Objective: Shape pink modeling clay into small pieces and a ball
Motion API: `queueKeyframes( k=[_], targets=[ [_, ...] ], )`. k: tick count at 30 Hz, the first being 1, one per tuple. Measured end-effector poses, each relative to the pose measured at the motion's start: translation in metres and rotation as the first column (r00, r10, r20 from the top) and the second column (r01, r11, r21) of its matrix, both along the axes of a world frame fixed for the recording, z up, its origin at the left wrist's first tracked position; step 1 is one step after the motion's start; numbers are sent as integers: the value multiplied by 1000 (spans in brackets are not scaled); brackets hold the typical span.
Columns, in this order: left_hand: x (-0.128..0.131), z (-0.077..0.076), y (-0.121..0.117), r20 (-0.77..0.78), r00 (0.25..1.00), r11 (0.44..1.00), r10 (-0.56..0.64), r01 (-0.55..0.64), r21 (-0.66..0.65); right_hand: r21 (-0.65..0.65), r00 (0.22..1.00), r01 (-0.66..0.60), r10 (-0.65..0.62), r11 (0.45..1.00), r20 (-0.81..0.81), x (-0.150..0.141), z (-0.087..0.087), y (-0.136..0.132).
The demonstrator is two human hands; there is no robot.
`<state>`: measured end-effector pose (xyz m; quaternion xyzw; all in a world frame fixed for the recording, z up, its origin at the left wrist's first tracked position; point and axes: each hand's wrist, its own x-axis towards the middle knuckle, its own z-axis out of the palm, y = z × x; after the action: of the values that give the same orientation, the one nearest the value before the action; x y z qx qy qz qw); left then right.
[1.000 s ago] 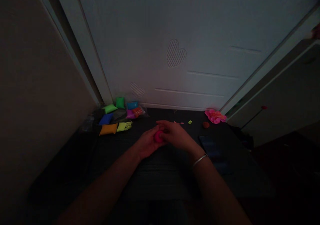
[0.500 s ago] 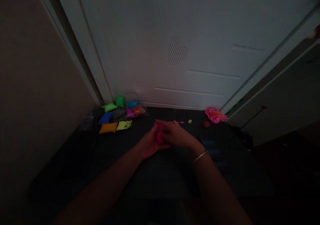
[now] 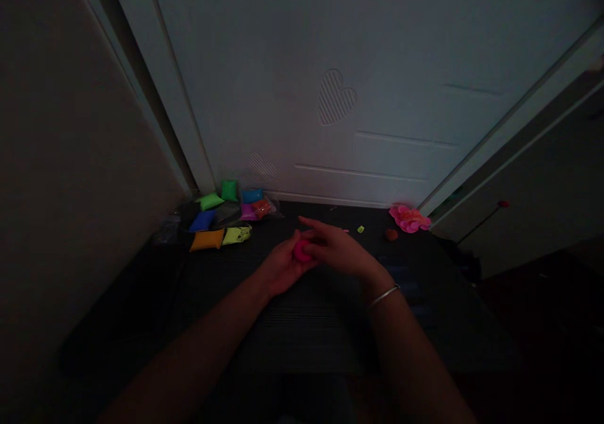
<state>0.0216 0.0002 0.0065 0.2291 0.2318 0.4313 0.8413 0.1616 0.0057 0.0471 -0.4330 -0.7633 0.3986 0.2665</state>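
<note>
A bright pink lump of modelling clay [image 3: 301, 251] sits between my two hands above the dark table [image 3: 292, 342]. My left hand [image 3: 282, 267] cups it from the left and below, fingers curled against it. From the right, my right hand [image 3: 333, 248] presses on the clay with its thumb and lower fingers, while its forefinger stretches out over the top. A silver bangle [image 3: 384, 295] circles my right wrist. Behind the right hand, a pink stick tool is mostly hidden.
Packets of coloured clay, among them an orange packet [image 3: 207, 240] and a blue packet [image 3: 202, 221], lie at the back left. Toward the back right are a small yellow piece [image 3: 360, 229], a brown ball [image 3: 391, 234] and a pink petalled shape [image 3: 409, 218]. A white panel [image 3: 283, 97] rises behind the table.
My right hand's fingers have lifted and straightened somewhat, and the pink clay looks rounder and more compact. The pink tool is now more covered by the hand. The view has shifted slightly.
</note>
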Motion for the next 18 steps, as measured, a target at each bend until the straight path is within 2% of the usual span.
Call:
queueKeyframes(
  k=[3, 5, 8, 10, 13, 15, 18],
  targets=[
    [0, 1, -1, 49, 999, 999, 9, -11, 35, 2, 999, 8, -8, 1000, -39, -1, -1, 1],
    [1, 1, -1, 37, 999, 999, 16, -17, 40, 24, 1000, 25, -25, 999, 4, -3, -1, 1],
    [2, 1, -2, -5, 999, 999, -37, 37, 18, 69, 994, 48, -55, 996, 99, -4, 0, 1],
    [3, 2, -2, -28, 999, 999, -35, 35, 3, 47, 994, 27, -32, 999, 106, -4, 1, 0],
    [4, 3, -3, -16, 1000, 999, 15, -14, 32, -35, 1000, -19, 20, 999, 6, -2, 1, 0],
    [4, 4, -4, -1, 1000, 998, 16, -16, 56, -44, 999, -9, 8, 999, -31, -1, 2, 1],
    [4, 4, -5, -33, 999, 999, -9, 10, 44, -1, 998, 28, -28, 1000, 55, -2, 5, 0]
  ],
)
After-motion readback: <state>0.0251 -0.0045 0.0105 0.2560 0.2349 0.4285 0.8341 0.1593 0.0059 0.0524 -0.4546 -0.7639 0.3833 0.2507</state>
